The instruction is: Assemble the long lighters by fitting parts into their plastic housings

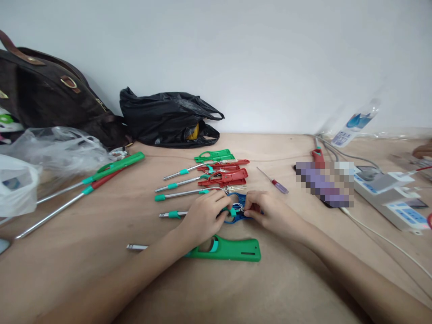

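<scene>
My left hand (209, 213) pinches a small teal trigger piece (233, 211) over an opened blue lighter casing (239, 198). A thin white wire (239, 206) loops from that piece towards my right hand (268, 211), whose thumb and forefinger are closed on it at the casing. Under my left hand runs a metal lighter tube with a teal collar (174, 215). Nearer to me lies a whole green gas lighter (236, 249), partly covered by my left forearm. Just beyond my hands are opened red casings (232, 176) and a green one (219, 155), with several tubes alongside.
A purple-handled screwdriver (279, 186) lies beyond my right hand. Further right are a blurred-out phone (317, 184), a white power strip (381, 193) with cables, and a tilted bottle (357, 121). Leftward lie long lighters (118, 165), plastic bags (64, 148) and a black bag (165, 119).
</scene>
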Available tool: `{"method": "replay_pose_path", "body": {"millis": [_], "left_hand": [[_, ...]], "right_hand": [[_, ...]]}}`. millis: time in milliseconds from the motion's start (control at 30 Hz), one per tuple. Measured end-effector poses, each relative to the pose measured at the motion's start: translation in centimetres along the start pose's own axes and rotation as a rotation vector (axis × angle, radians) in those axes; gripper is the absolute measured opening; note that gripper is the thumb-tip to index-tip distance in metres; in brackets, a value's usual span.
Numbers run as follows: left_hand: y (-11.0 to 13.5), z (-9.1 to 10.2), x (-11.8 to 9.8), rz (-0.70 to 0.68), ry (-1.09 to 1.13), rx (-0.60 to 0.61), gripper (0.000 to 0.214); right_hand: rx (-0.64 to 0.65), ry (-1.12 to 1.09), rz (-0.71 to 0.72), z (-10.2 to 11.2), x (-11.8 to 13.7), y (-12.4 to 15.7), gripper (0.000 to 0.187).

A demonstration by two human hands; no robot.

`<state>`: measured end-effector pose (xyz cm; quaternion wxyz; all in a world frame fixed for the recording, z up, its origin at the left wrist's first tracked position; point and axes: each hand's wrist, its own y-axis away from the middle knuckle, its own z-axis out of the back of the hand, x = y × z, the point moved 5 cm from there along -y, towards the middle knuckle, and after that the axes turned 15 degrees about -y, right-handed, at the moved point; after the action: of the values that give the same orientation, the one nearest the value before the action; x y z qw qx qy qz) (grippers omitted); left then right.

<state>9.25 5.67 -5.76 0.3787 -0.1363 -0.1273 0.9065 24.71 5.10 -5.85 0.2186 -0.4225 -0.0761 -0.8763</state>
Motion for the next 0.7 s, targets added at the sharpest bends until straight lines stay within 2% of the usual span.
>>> {"method": "replay_pose_path", "body": {"millis": [200,433,700], "left_hand": [[0.04,-0.16,0.12,-0.005,0.010,-0.004,0.016],[0.25,-0.13,-0.01,-0.057,0.001,-0.067,0.016],[0.24,-0.37,0.10,-0.061,-0.043,-0.064,0.014]], "right_hand": [[0.010,-0.008,0.003,-0.03,-0.11,0.01,0.015],[0.008,-0.003,-0.005,0.00,-0.21,0.00,0.015],[0.021,-0.004,-0.001,0.02,-0.29,0.00,0.015]]}}
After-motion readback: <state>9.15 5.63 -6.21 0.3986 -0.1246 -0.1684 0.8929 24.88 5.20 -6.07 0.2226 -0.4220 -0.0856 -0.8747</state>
